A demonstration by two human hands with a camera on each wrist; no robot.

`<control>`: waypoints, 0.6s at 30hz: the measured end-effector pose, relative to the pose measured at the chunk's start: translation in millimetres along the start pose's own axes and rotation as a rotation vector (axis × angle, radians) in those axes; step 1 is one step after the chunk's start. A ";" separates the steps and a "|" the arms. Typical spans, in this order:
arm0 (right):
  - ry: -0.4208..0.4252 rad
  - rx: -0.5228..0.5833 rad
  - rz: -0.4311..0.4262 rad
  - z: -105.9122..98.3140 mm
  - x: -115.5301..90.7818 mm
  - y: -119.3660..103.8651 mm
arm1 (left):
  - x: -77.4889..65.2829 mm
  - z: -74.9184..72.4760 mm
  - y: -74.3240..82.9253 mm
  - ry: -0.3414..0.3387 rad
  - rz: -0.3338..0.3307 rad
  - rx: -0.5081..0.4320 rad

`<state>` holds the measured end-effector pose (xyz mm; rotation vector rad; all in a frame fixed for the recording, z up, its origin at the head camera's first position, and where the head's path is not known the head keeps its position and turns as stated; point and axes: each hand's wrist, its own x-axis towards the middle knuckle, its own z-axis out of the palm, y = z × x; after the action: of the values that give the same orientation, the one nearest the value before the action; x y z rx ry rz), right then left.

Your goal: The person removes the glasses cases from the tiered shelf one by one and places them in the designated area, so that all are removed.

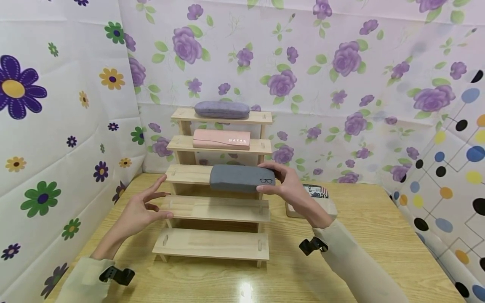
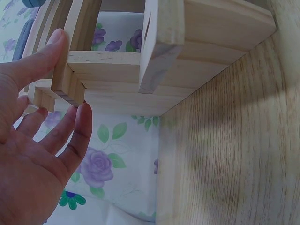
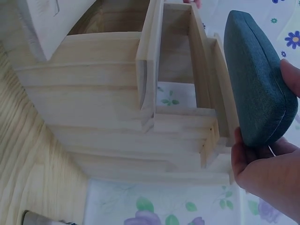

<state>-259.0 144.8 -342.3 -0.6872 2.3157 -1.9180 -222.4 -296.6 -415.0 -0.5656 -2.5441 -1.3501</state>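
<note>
A five-tier wooden display rack [image 1: 211,244] stands on the table. My right hand [image 1: 289,185] grips the right end of a blue-grey glasses case [image 1: 238,177], thumb in front and fingers behind. The case is at the third tier, reaching past its right end; whether it bears on the board cannot be told. In the right wrist view the teal-looking case [image 3: 255,79] sits between thumb and fingers. My left hand [image 1: 136,212] holds the rack's left side, its thumb and fingers about a shelf end [image 2: 70,84]. A pink case [image 1: 221,139] and a purple case [image 1: 222,109] lie on the upper tiers.
Behind my right forearm, a light-coloured case [image 1: 326,206] and a printed case [image 1: 316,190] lie on the wooden table [image 1: 363,235]. Flower-patterned sheets [image 1: 242,54] enclose the back and left; a dotted sheet [image 1: 454,189] hangs at the right.
</note>
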 end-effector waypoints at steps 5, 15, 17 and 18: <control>-0.004 0.000 0.000 -5.8 -8.3 1.1 | 0.2 -0.3 0.3 0.000 0.000 -0.001; -0.028 -0.029 -0.028 -19.7 -24.8 3.7 | 0.1 -0.8 1.6 -0.003 -0.002 0.002; -0.034 -0.033 -0.030 -22.0 -28.5 4.5 | 0.1 -0.4 1.3 -0.004 -0.002 0.002; -0.035 -0.040 -0.033 -23.1 -30.2 5.1 | 0.2 -0.2 1.2 -0.004 -0.002 0.002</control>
<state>-240.8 177.9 -349.0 -0.7612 2.3429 -1.8615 -222.0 -296.1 -413.9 -0.5652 -2.5496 -1.3483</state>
